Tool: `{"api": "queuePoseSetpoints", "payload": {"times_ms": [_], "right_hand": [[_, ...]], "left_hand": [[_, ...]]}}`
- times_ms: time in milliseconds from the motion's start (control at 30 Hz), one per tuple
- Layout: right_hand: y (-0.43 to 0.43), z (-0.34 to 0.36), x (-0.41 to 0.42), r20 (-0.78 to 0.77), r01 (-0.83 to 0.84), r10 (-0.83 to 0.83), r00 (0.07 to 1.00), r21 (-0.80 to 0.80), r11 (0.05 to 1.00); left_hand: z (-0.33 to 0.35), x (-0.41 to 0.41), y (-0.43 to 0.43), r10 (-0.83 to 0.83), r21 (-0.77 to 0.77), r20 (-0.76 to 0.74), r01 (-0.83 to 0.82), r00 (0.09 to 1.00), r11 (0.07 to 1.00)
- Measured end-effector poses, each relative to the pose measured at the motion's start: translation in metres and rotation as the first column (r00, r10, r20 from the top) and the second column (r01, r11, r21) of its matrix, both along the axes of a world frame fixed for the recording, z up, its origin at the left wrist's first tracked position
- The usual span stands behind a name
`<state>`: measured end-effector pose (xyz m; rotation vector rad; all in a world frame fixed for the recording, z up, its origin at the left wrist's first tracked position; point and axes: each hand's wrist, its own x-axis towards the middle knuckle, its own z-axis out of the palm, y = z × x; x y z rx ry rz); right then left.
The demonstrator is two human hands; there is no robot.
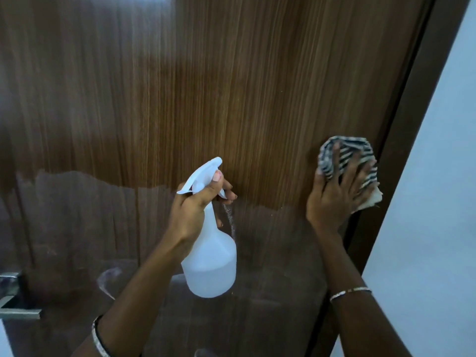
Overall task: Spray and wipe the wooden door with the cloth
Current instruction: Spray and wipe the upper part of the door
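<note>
Wooden door (231,86) fills almost the whole view. It is brown with thin lines running up and down. Its lower part looks darker and duller than the top, and a wavy edge runs between the two parts.

The left hand (195,210) is raised in front of the middle of the door. Its fingers are curled round the neck of a white spray bottle (211,266), with fingers on the trigger and the thumb up by the top. The bottle hangs straight down from the hand, and its nozzle points at the door. A thin line of tiny drops (229,217) shows just beside the bottle's neck.

The right hand (332,202) is up near the right edge of the door. Its fingers are spread wide and pressed flat on a striped cloth (342,153), which lies bunched against the wood. The cloth sticks out above and to the right of the fingers.

Each wrist has a thin silver bracelet, one on the left (99,341) and one on the right (350,292).

A metal door handle (13,297) sits at the far lower left. A dark door frame (412,124) runs along the right side, just beside the cloth. Past it is a pale wall (438,202).
</note>
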<state>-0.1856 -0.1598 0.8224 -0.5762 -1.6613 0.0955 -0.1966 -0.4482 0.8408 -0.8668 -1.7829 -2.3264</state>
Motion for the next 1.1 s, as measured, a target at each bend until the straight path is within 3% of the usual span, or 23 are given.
{"api": "queuePoseSetpoints", "payload": {"times_ms": [300,400,567,633,733,933,1000,1100], "right_hand": [[0.023,0.156,0.007,0.011,-0.038,0.037,0.999,0.176,0.984],[0.022,0.132,0.004,0.013,-0.002,-0.001,1.000,0.212,0.977],[0.014,-0.032,0.008,0.114,-0.044,0.023,0.993,0.190,0.981],[0.012,-0.064,0.009,0.154,-0.039,0.011,0.988,0.185,0.982],[0.014,-0.027,0.005,0.125,-0.037,0.011,0.992,0.209,0.977],[0.018,0.144,-0.007,-0.021,-0.009,0.015,1.000,0.258,0.966],[0.017,0.150,-0.007,-0.022,0.029,-0.024,0.999,0.272,0.962],[0.014,0.092,-0.003,0.004,-0.008,0.007,1.000,0.271,0.962]], "left_hand": [[-0.001,0.005,0.023,-0.068,0.008,-0.009,0.068,0.998,0.998],[-0.007,0.005,0.029,-0.086,-0.004,0.017,0.086,0.996,0.996],[-0.019,0.006,0.032,-0.097,-0.034,0.039,0.098,0.995,0.995],[-0.022,0.006,0.031,-0.103,-0.037,0.037,0.104,0.994,0.994],[-0.026,0.006,0.029,-0.100,-0.040,0.036,0.102,0.994,0.994],[-0.027,0.003,0.031,-0.079,-0.040,0.049,0.081,0.996,0.996],[-0.028,0.002,0.032,-0.075,-0.037,0.051,0.077,0.996,0.996],[-0.030,0.004,0.033,-0.086,-0.023,0.049,0.087,0.995,0.996]]}}
